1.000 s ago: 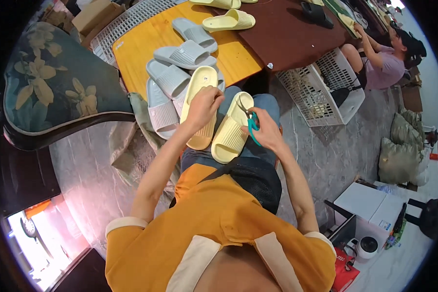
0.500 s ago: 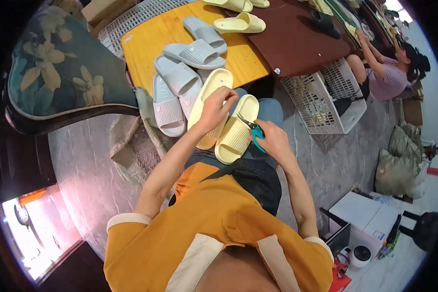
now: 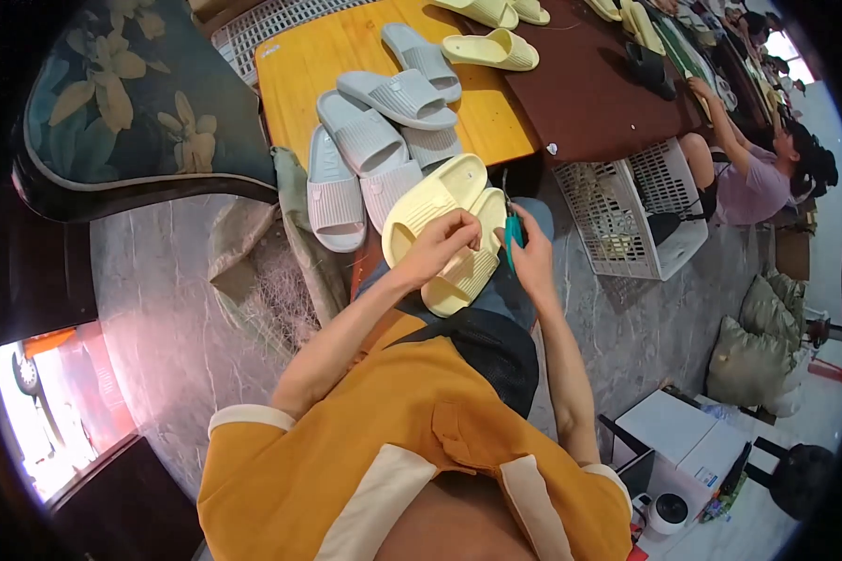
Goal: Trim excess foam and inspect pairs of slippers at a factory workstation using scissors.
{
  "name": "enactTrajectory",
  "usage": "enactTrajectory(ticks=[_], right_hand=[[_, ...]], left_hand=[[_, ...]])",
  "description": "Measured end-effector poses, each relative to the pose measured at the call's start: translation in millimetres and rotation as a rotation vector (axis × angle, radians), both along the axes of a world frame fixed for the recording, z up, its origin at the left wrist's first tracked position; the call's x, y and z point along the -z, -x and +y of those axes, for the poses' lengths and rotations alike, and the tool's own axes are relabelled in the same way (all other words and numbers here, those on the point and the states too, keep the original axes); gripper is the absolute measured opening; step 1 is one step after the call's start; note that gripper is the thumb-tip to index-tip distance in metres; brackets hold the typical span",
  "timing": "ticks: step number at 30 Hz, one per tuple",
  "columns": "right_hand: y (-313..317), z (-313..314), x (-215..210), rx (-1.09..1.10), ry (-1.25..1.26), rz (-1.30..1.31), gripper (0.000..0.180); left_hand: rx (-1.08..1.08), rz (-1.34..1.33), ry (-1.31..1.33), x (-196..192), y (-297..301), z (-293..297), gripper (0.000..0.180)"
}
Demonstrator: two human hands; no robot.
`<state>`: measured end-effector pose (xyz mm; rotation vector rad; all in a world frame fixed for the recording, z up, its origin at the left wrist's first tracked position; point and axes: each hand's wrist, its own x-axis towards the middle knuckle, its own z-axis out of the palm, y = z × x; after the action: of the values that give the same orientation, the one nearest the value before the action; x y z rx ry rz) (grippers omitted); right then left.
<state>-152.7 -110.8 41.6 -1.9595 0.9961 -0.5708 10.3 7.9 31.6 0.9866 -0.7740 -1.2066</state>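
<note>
Two pale yellow slippers lie close together over my lap. The left yellow slipper slants across and overlaps the right yellow slipper. My left hand is closed, fingers curled in a pinch over the two slippers; whatever it may be holding is too small or hidden to make out. Beside the right slipper, my right hand grips small scissors by their teal handles, the dark blades pointing away from me. Several grey slippers lie just beyond, toward the left.
The grey slippers rest partly on a yellow wooden board. A brown-covered table adjoins it, bearing more yellow slippers and a black slipper. A white plastic crate stands right, near a seated person. A flowered chair is left.
The left yellow slipper has come nearer and now overlaps the other. My right hand has lifted the scissors off the right slipper and turned the blades away from me. The view has shifted slightly.
</note>
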Motion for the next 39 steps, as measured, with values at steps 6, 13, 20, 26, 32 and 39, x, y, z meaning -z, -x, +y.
enactTrajectory(ticks=[6, 13, 20, 26, 32, 39], right_hand=[[-43, -35, -9, -0.237, 0.215, 0.095, 0.052], [-85, -57, -15, -0.357, 0.329, 0.31, 0.051], [-97, -59, 7, -0.339, 0.373, 0.275, 0.049], [-82, -60, 16, -0.352, 0.332, 0.455, 0.048], [-83, -63, 24, -0.299, 0.238, 0.387, 0.047], [-98, -65, 11, -0.309, 0.282, 0.329, 0.046]], left_hand=[[0.31, 0.322, 0.106, -72, -37, 73, 0.016], [0.026, -0.564, -0.327, -55, -95, 71, 0.025], [-0.289, -1.247, -0.47, 25, -120, -42, 0.033], [-0.361, -1.282, -0.467, 65, -106, -61, 0.031], [-0.432, -1.276, -0.312, 74, -103, -58, 0.029], [-0.45, -1.199, -0.172, 65, -99, -54, 0.029]])
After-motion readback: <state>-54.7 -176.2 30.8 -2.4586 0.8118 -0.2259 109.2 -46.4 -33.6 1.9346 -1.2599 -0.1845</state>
